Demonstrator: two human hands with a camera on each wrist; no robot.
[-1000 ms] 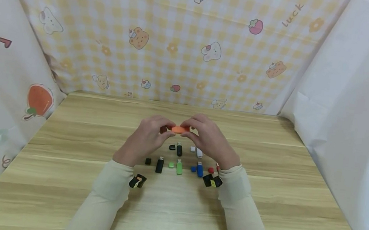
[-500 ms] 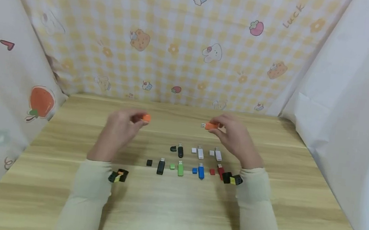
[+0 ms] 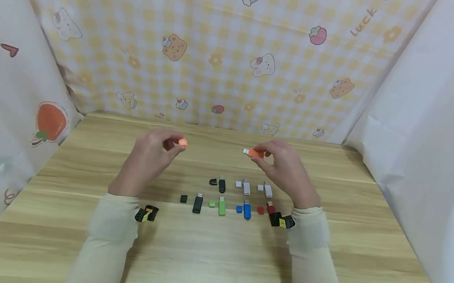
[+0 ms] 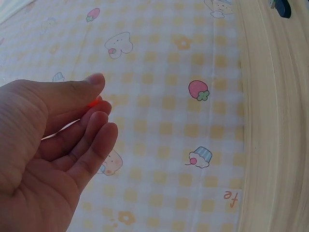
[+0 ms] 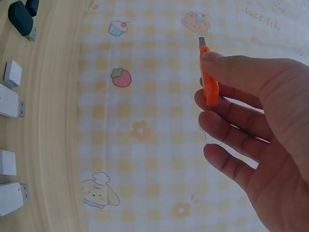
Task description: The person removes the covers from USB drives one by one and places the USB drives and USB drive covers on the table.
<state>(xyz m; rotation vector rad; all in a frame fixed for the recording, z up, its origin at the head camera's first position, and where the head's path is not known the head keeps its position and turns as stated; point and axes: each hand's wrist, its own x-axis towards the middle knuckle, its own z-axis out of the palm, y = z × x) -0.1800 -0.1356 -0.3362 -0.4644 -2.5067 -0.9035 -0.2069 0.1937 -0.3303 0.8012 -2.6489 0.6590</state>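
Between thumb and fingertips my left hand (image 3: 151,154) pinches a small orange cap (image 3: 182,142); in the left wrist view only a sliver of that cap (image 4: 94,101) shows. My right hand (image 3: 284,169) pinches an orange USB stick (image 3: 256,153), its bare metal plug pointing left toward the cap. The right wrist view shows the orange USB stick (image 5: 209,79) edge-on, the plug at its upper end. Both hands are held up above the far part of the table, cap and stick well apart.
Uncapped USB sticks lie in two rows on the wooden table (image 3: 213,261), each with its cap at its left: black (image 3: 222,185), white (image 3: 246,187), white (image 3: 268,189) behind; black (image 3: 198,203), green (image 3: 222,206), blue (image 3: 247,210), red (image 3: 271,207) in front. A patterned curtain (image 3: 212,84) hangs behind.
A second ago both hands held the orange USB stick together at the middle. The cap came off and the hands moved apart; since then they have barely shifted.
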